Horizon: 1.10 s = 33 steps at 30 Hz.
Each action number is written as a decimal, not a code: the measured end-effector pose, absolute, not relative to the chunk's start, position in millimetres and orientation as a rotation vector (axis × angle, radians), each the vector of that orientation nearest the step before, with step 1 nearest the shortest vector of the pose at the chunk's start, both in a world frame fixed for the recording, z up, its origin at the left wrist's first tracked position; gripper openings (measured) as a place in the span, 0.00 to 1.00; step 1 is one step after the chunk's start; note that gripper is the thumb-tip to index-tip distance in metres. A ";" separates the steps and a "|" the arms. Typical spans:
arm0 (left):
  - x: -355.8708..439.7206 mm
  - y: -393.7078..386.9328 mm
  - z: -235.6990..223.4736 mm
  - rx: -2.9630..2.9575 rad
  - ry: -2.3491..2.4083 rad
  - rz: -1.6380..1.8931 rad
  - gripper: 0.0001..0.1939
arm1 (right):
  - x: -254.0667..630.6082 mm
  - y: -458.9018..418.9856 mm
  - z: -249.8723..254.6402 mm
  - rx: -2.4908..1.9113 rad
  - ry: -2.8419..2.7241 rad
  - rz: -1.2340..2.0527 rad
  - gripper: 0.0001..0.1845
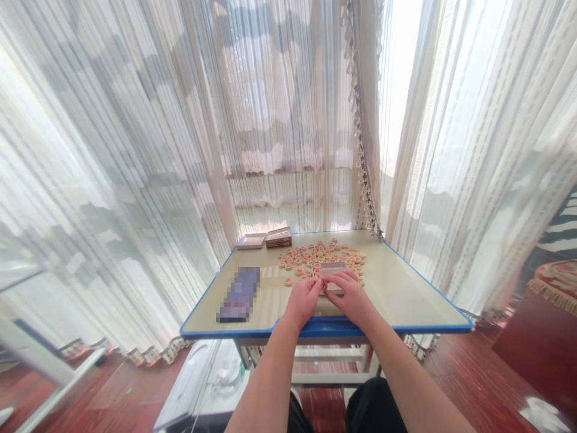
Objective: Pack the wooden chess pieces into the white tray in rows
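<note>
Both my hands rest near the front of a cream table with a blue rim (406, 328). My left hand (305, 299) is closed, its fingertips pinched at a small round wooden piece. My right hand (351, 293) curls over the near end of a small flat box (331, 269) lying among several round wooden pieces with red markings (322, 252). The two hands touch at the fingertips. What the right fingers hold is hidden.
A dark blurred flat object (238, 293) lies on the table's left part. At the far edge sit a shallow pale tray (251, 240) and a brown box (278, 237). Sheer curtains (288, 120) surround the table. A rug (556, 279) lies at the right.
</note>
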State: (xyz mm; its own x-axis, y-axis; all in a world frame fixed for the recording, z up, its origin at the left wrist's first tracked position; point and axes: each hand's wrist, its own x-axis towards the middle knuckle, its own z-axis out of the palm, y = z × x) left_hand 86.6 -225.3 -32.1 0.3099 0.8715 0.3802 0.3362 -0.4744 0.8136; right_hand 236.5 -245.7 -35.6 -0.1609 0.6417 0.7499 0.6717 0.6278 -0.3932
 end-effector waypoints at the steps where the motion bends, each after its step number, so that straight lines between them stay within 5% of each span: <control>1: 86.9 -226.3 -31.5 1.961 1.058 1.135 0.20 | 236.2 -246.3 -35.2 -1.061 -1.848 -0.040 0.09; 12: 81.2 -222.6 -31.9 1.908 1.648 1.304 0.19 | 235.5 -246.3 -37.3 -1.294 -1.762 -0.153 0.07; 33: 82.9 -221.8 -37.2 2.093 1.603 1.108 0.16 | 239.2 -237.2 -45.8 -1.726 -1.593 -0.076 0.13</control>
